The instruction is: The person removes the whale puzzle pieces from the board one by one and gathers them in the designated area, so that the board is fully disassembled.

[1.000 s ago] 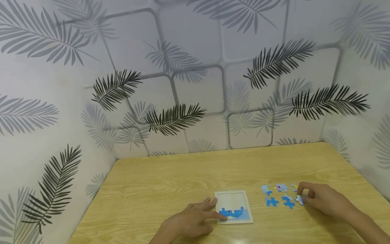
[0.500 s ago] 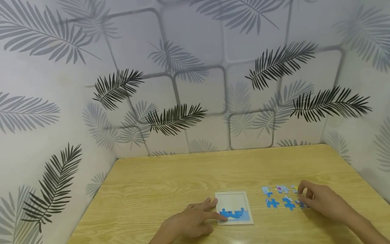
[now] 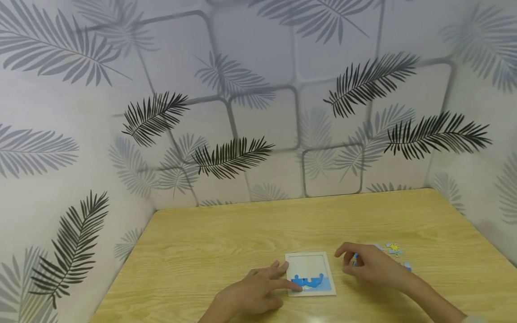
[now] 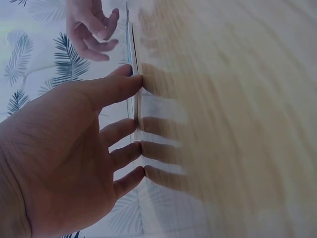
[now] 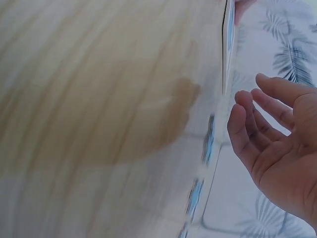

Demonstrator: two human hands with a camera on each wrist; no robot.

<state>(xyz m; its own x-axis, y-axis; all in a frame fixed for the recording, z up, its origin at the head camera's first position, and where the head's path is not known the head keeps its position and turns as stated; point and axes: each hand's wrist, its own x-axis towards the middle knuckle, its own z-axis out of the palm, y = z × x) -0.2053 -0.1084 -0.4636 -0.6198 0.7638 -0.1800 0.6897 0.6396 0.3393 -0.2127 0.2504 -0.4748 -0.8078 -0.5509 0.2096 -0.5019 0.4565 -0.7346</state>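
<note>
My left hand lies at the left side of a white-rimmed jigsaw tray, its index finger resting on the lower left part. Blue jigsaw pieces sit along the tray's lower part; the upper part is bare board. Fingertips of the left hand touch the table in the left wrist view. Right of the tray, my right hand hovers over loose jigsaw pieces and partly hides them. Its fingers are loosely bent, and nothing shows between them and the thumb in the right wrist view.
A piece with a yellow sun and a blue-and-white piece show beyond the right hand. More loose pieces lie flat in the right wrist view. The wooden table meets leaf-patterned walls at the back and sides.
My right hand has moved left from the right end of the loose pieces toward the tray, now covering several of them. The left hand has stayed on the tray.
</note>
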